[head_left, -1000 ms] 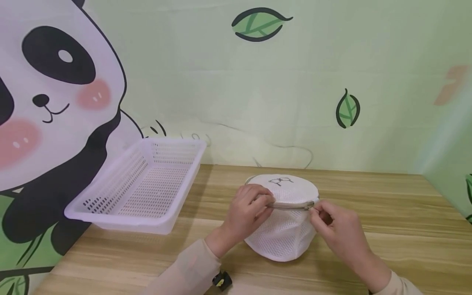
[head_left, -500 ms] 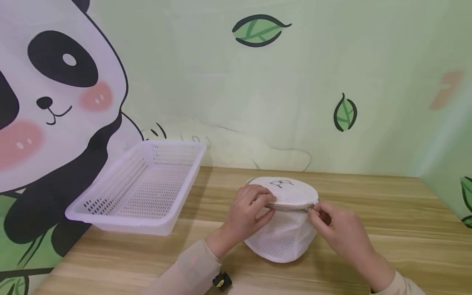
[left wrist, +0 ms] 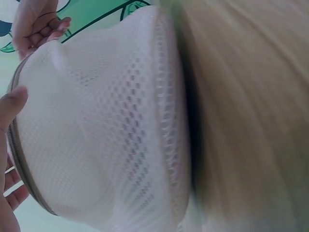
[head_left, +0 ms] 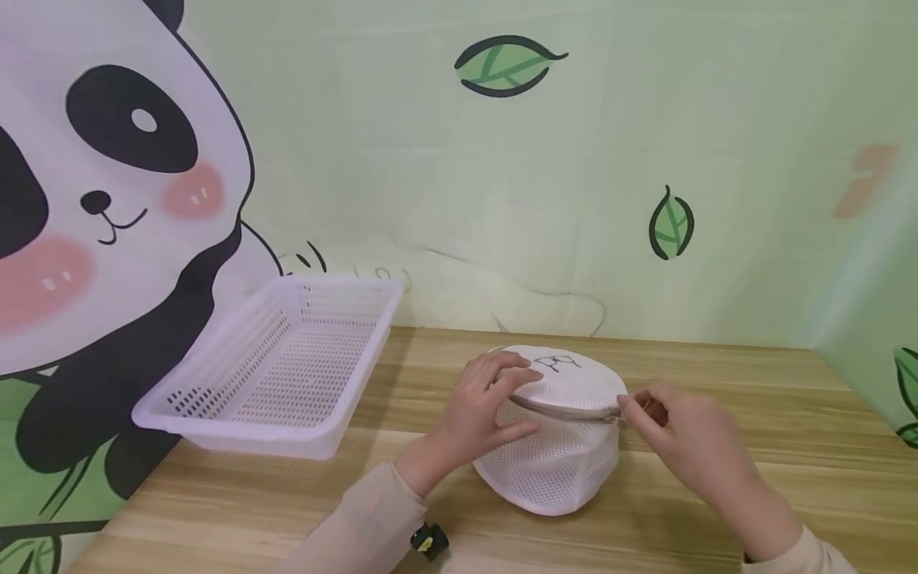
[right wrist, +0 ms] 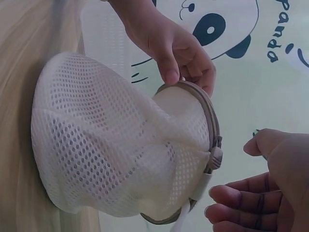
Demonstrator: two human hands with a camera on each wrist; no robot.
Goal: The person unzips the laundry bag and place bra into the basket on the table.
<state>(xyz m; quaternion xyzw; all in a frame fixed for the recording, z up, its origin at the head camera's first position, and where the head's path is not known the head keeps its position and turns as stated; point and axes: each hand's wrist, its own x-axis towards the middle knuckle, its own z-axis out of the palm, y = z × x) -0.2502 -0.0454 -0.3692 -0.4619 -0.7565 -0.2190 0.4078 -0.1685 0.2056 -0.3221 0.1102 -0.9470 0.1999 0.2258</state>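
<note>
A white mesh laundry bag stands upright on the wooden table, its round lid bearing a small line drawing. A grey-brown zipper runs round the lid's edge, its slider at the right side. My left hand rests at the bag's left upper edge, fingers over the lid and thumb spread away below the zipper. Close to the slider is my right hand. In the right wrist view, its thumb and fingers are parted, with a gap between them and the bag. What is inside the bag is hidden.
A white perforated plastic basket stands to the left of the bag. The wooden table meets a green wall printed with a panda and leaves. A small black device is at my left sleeve.
My right hand has drawn away from the zipper slider, to the right. The left hand's fingers and thumb have spread, loosening from the bag's rim. The bag's lid has turned slightly.
</note>
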